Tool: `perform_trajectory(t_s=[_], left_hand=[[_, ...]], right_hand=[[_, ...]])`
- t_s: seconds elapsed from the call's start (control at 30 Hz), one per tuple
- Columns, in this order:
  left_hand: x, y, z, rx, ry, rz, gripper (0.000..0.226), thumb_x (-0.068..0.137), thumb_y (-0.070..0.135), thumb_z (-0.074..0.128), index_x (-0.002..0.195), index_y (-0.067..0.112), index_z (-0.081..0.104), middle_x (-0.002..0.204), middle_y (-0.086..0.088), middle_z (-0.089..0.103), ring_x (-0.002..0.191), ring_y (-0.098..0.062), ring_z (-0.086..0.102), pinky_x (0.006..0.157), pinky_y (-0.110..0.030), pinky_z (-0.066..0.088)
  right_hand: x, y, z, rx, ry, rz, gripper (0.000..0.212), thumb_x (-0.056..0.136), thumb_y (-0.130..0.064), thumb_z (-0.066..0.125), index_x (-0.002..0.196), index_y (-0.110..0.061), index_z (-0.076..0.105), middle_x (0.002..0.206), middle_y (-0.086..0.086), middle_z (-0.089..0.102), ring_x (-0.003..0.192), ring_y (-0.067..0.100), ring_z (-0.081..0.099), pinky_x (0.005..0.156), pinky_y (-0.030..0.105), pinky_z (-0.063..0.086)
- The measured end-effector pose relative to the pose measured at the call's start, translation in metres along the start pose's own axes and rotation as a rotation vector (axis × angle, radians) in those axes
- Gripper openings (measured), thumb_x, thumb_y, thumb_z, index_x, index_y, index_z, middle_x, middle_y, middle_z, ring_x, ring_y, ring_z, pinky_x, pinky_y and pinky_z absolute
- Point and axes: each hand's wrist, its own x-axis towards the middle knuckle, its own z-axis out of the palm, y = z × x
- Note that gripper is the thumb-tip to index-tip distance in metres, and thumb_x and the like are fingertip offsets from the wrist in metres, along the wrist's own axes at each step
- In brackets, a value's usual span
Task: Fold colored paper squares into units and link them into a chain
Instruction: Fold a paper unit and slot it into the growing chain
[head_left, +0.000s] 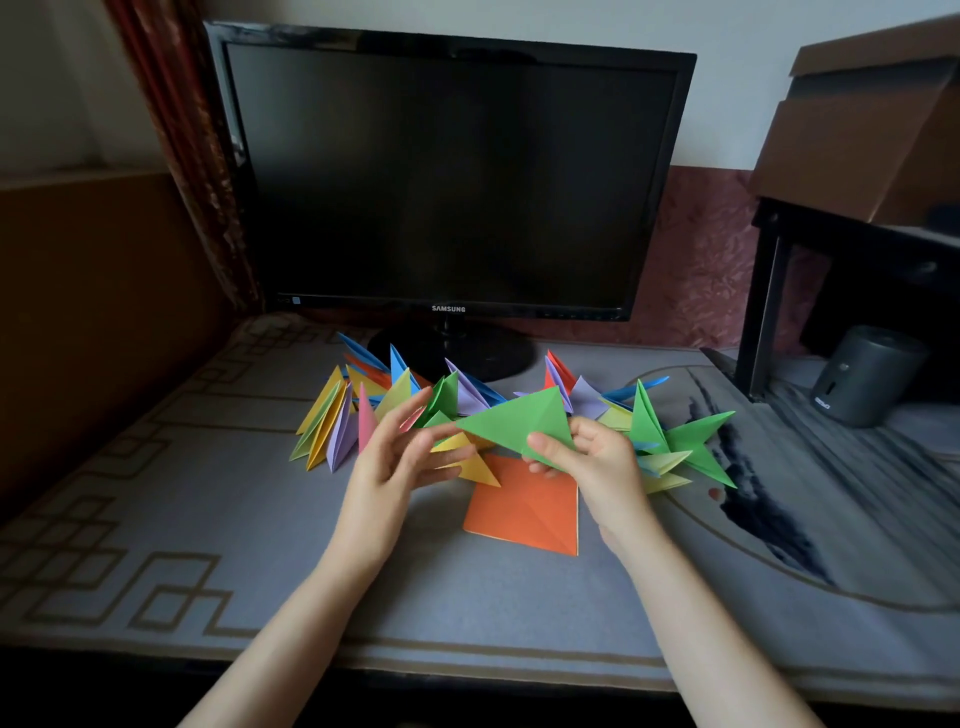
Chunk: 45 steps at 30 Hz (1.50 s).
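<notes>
A dark Samsung monitor (447, 176) fills the upper centre, standing on a grey patterned desk mat (156, 519). A red curtain (176, 130) hangs upper left. At right, a cardboard box (872, 130) tops a black stand (769, 291), with a dark cylindrical device (865, 374) beneath.

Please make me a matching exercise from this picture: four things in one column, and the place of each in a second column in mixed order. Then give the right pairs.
Things
1. green folded paper
2. orange paper
3. monitor
4. grey cylinder

Places
A. lying flat on the desk mat
B. standing at the far right
C. pinched in the right hand
D. at the back, screen dark

Pairs: 1-C, 2-A, 3-D, 4-B
</notes>
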Motion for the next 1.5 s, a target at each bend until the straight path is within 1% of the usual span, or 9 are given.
perform_trajectory(t_s=[0.3,0.4,0.53,0.7,0.8,0.97,1.1,1.3,1.5], left_hand=[[-0.002,0.004,0.009,0.200,-0.055,-0.008,0.019,0.077,0.018,0.067,0.082,0.000,0.069,0.072,0.002,0.073,0.067,-0.005,0.066,0.067,-0.017,0.052],[-0.001,0.003,0.007,0.181,-0.031,-0.013,0.010,0.087,0.006,0.061,0.082,0.000,0.068,0.073,0.001,0.074,0.071,-0.008,0.069,0.071,-0.022,0.055],[0.001,0.001,0.005,0.137,0.027,-0.035,0.008,0.088,0.003,0.059,0.086,0.004,0.066,0.076,-0.003,0.073,0.075,-0.014,0.070,0.071,-0.026,0.057],[0.001,0.001,0.007,0.106,0.024,-0.042,0.006,0.082,0.007,0.065,0.087,0.003,0.067,0.075,-0.004,0.072,0.070,-0.014,0.069,0.067,-0.023,0.057],[0.000,0.001,0.008,0.111,0.038,-0.029,0.016,0.073,0.010,0.071,0.087,0.003,0.067,0.076,-0.001,0.073,0.068,-0.012,0.069,0.064,-0.021,0.056],[0.002,0.001,0.004,0.142,0.099,-0.036,0.006,0.080,0.000,0.068,0.085,0.003,0.066,0.074,0.001,0.071,0.065,-0.012,0.068,0.063,-0.019,0.056],[0.002,0.002,0.004,0.167,0.089,-0.053,0.006,0.082,0.001,0.067,0.084,0.007,0.066,0.071,0.009,0.070,0.062,-0.008,0.066,0.062,-0.019,0.056],[0.001,0.002,0.004,0.151,0.049,-0.091,0.010,0.082,0.001,0.066,0.088,0.009,0.069,0.077,0.007,0.073,0.067,-0.008,0.067,0.065,-0.020,0.056],[-0.001,0.003,0.007,0.087,0.005,-0.117,0.018,0.083,0.016,0.062,0.092,0.003,0.070,0.075,-0.011,0.071,0.071,-0.020,0.070,0.074,-0.026,0.057]], right_hand=[[-0.010,0.001,0.016,0.037,-0.185,0.012,0.010,0.086,-0.004,0.063,0.094,-0.009,0.065,0.074,0.004,0.072,0.062,0.015,0.065,0.053,0.021,0.046],[-0.011,0.001,0.017,0.042,-0.250,0.004,0.020,0.082,-0.010,0.066,0.102,-0.009,0.064,0.083,0.005,0.074,0.072,0.017,0.069,0.058,0.022,0.049],[-0.011,0.002,0.016,0.073,-0.254,0.012,0.021,0.081,-0.009,0.066,0.102,-0.008,0.067,0.100,0.012,0.073,0.094,0.026,0.068,0.086,0.033,0.053],[-0.013,0.003,0.018,0.024,-0.250,0.016,0.012,0.087,0.000,0.060,0.096,-0.005,0.067,0.088,0.016,0.073,0.077,0.028,0.070,0.080,0.039,0.056],[-0.013,0.005,0.019,-0.009,-0.266,0.002,0.011,0.087,-0.003,0.062,0.096,-0.007,0.068,0.089,0.015,0.074,0.081,0.031,0.071,0.084,0.045,0.055],[-0.011,-0.001,0.016,-0.016,-0.152,-0.214,0.031,0.083,-0.005,0.046,0.109,-0.014,0.060,0.113,-0.001,0.066,0.101,0.008,0.061,0.082,0.017,0.045],[-0.012,-0.001,0.011,-0.293,-0.178,-0.440,0.066,0.060,0.015,0.031,0.101,-0.022,0.068,0.139,-0.003,0.046,0.121,0.006,0.048,0.095,0.017,0.040],[-0.011,0.005,0.012,-0.403,-0.238,-0.438,0.036,0.074,0.011,0.064,0.088,-0.021,0.073,0.134,-0.007,0.049,0.117,0.004,0.050,0.096,0.010,0.035],[-0.009,0.007,0.014,-0.280,-0.168,-0.346,0.006,0.075,-0.001,0.075,0.080,-0.002,0.072,0.098,0.001,0.065,0.096,0.004,0.060,0.084,0.012,0.041]])
